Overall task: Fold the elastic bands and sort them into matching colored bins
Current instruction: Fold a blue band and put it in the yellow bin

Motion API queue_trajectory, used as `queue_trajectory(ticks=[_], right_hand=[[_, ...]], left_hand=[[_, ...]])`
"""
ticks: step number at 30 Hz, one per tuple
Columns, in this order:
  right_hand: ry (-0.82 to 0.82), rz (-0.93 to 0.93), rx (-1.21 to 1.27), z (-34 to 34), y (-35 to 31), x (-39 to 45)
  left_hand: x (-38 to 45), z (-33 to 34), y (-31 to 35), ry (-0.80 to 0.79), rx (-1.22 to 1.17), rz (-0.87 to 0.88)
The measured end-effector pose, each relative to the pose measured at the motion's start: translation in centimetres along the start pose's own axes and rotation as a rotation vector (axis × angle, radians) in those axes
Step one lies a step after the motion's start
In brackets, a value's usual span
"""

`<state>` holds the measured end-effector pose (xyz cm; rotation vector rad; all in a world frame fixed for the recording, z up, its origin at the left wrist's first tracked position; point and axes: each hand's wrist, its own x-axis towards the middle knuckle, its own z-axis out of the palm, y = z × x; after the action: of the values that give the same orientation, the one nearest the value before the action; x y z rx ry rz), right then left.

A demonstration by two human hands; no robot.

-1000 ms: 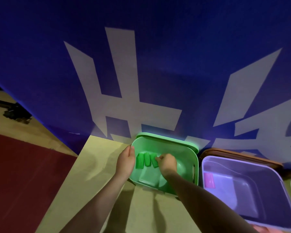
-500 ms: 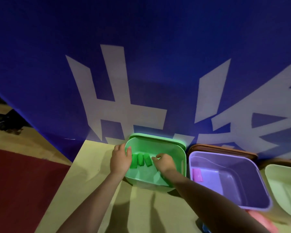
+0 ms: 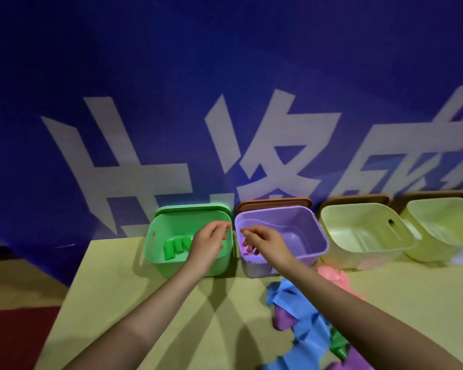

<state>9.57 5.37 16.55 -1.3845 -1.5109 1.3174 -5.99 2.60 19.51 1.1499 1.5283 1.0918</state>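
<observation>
the left hand (image 3: 208, 243) hangs over the green bin (image 3: 155, 259) with loose, empty fingers. the right hand (image 3: 262, 243) hangs over the purple bin (image 3: 316, 236) – its fingers are loosely bent too and hold nothing. three folded green bands (image 3: 174, 247) lie side by side inside the green bin. a bit of pink shows in the purple bin under the right hand, too hidden to name. two pale yellow bins (image 3: 364, 231) stand further right. a messy pile of loose bands (image 3: 305, 324) – blue, purple, green and pink – lies on the worktop (image 3: 112, 303) by the right arm. a big blue banner (image 3: 225, 102) hangs behind the bins.
</observation>
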Motion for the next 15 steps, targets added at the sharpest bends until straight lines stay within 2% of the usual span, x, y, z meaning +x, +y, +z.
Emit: queue_trajectory(ticks=[4,8,15], right_hand=[[0.128,-0.036,0.041,-5.8,0.7,-5.0],[0.225,-0.007,0.073,-10.9,3.2,-9.7],[0.326,0.208,0.056,-15.9,11.7,-14.6]], left_hand=[[-4.0,4.7,1.3,-0.184,-0.175,-0.111],[-6.2,9.1,0.2,-0.336,-0.134,-0.202],[-8.4,15.1,-4.7,-0.391,-0.017,-0.427]])
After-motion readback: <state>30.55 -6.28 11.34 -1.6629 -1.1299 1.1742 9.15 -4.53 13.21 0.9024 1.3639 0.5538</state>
